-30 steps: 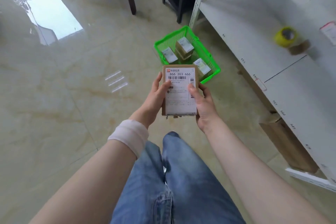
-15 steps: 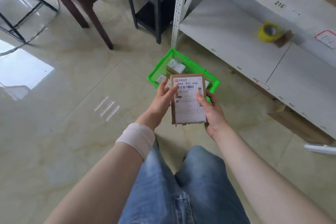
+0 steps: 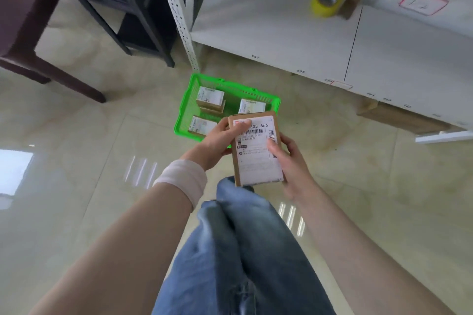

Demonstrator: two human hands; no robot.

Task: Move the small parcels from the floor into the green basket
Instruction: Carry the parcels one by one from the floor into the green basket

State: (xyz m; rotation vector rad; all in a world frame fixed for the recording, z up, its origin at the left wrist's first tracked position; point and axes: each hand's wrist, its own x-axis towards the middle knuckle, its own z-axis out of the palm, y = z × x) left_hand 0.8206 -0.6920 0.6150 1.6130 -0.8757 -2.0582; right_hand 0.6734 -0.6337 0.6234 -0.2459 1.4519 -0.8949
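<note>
A brown cardboard parcel (image 3: 256, 153) with a white shipping label is gripped between both hands and held above the floor, on the near side of the green basket (image 3: 186, 110). The left hand (image 3: 215, 146) is curled round the parcel's left edge, with its thumb (image 3: 242, 127) laid across the label's upper left corner. The right hand (image 3: 294, 161) is curled round the right edge, with its thumb (image 3: 273, 147) pressed onto the label.

The basket is set on the tiled floor just beyond the fingertips, and its near right corner is hidden behind the held parcel. Small boxes are seen inside it. A near-left box (image 3: 203, 126) lies just beside the left fingers. A stacked box (image 3: 210, 95) is placed on a plain brown one farther beyond them. A far-right box (image 3: 250, 105) is partly covered by the held parcel's top edge.

Well beyond the right fingers, a yellow tape roll (image 3: 325, 1) is seen on a white shelf (image 3: 268, 30). A pale wrap (image 3: 183, 181) is worn on the left wrist.
</note>
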